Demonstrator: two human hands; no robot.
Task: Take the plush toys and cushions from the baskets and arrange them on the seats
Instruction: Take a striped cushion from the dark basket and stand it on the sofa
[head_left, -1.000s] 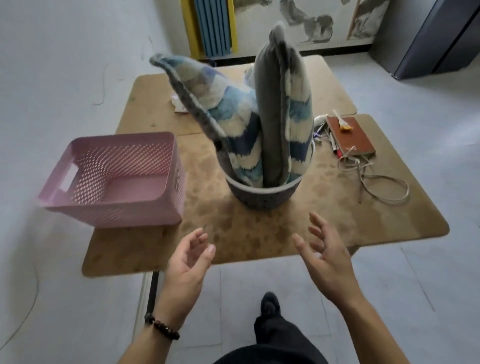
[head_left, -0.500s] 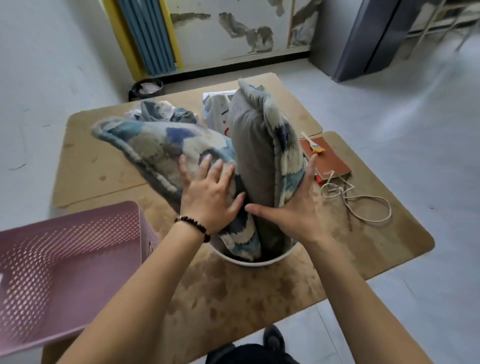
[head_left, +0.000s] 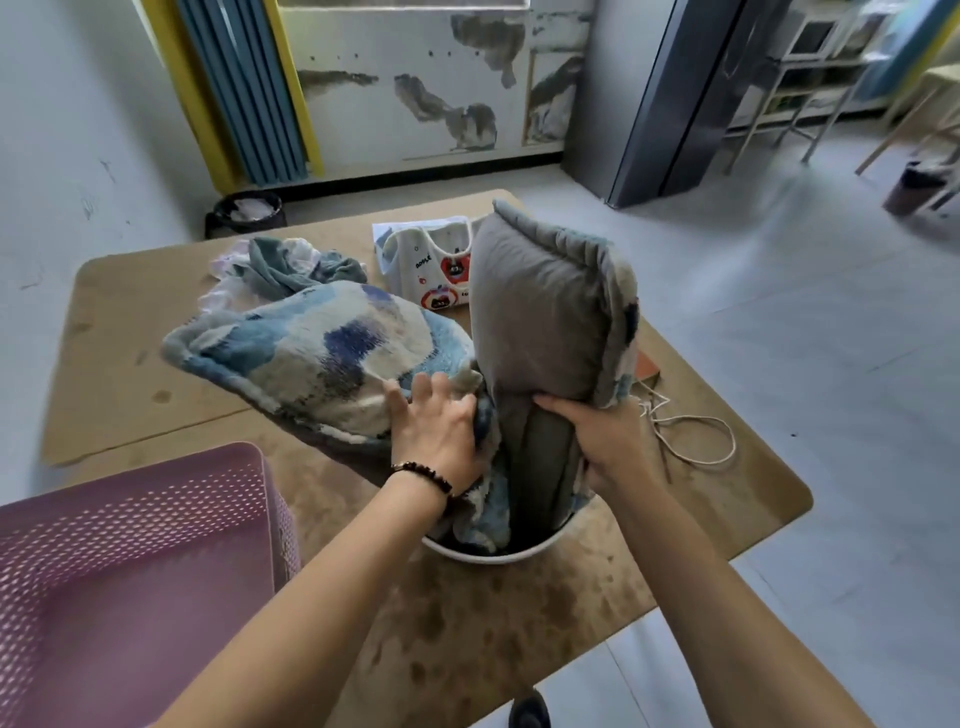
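Note:
Two cushions stand crammed in a round white-rimmed basket (head_left: 540, 546) on the wooden table (head_left: 519, 613). The left cushion (head_left: 317, 358), fuzzy with blue and cream patches, leans out to the left. My left hand (head_left: 441, 431), with a bead bracelet at the wrist, grips its lower edge. The right cushion (head_left: 545, 312) stands upright with its grey back toward me. My right hand (head_left: 608, 441) is closed around its squeezed lower part just above the basket rim.
An empty pink perforated basket (head_left: 130, 571) sits at the near left. Behind the cushions lie a crumpled teal cloth (head_left: 291, 265) and a white cartoon-print bag (head_left: 431, 265). A cream cord (head_left: 691, 436) and a brown notebook corner (head_left: 647, 366) lie to the right.
My hands rose from below the table edge onto the cushions and have now closed on them, one on each. The view has moved closer and higher.

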